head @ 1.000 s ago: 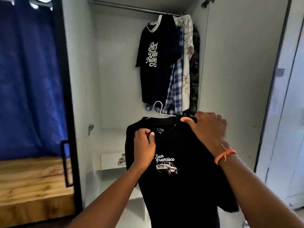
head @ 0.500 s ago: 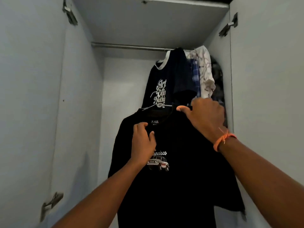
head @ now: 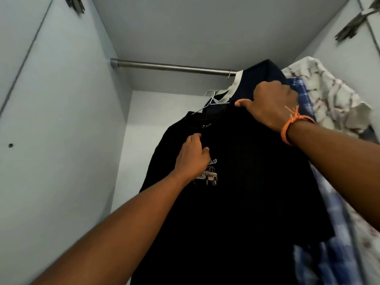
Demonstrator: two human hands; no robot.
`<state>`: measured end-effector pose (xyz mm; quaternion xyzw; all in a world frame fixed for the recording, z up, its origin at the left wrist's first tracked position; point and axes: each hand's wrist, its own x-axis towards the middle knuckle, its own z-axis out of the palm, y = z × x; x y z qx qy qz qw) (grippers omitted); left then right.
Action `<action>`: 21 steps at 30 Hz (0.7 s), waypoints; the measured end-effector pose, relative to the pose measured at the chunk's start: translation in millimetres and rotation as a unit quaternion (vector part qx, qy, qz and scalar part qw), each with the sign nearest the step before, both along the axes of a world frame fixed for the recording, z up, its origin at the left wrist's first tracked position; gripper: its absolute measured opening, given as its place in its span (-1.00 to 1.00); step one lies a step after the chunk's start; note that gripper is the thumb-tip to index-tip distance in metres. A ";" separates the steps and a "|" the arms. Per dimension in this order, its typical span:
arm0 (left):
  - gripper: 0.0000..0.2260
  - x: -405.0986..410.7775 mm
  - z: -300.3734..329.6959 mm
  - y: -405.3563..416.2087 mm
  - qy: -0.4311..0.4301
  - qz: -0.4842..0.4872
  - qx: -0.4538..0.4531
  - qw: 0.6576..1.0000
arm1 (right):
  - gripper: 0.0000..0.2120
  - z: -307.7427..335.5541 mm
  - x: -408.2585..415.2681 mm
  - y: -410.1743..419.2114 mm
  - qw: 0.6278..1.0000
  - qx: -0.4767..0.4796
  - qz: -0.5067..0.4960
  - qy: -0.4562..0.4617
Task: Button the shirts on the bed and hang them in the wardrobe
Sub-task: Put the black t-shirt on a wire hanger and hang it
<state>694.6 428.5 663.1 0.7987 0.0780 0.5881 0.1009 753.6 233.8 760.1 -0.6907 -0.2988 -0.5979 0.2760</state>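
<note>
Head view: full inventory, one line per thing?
Rail: 1, grey metal, across the wardrobe top.
Black tee: 1, car print, on a hanger, held below the rail.
Hanger: 1, silver wire, hook not yet on the rail.
Navy shirt: 1, pale collar, hung on the rail.
Plaid shirt: 1, blue, right of navy.
White shirt: 1, patterned, far right.
Hinges: 2, metal, upper corners.
Wristband: 1, orange, right wrist.
Left hand: grips tee chest.
Right hand: grips tee shoulder.
</note>
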 end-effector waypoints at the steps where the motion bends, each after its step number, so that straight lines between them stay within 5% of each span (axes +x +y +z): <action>1: -0.53 6.0 12.7 11.4 0.009 -0.005 0.006 1.000 | -0.44 9.2 4.8 11.1 1.000 0.005 -0.008 -0.007; 21: -0.67 83.8 168.9 96.0 -0.049 -0.052 0.039 0.997 | -0.53 159.6 73.9 122.5 0.989 0.087 -0.070 -0.092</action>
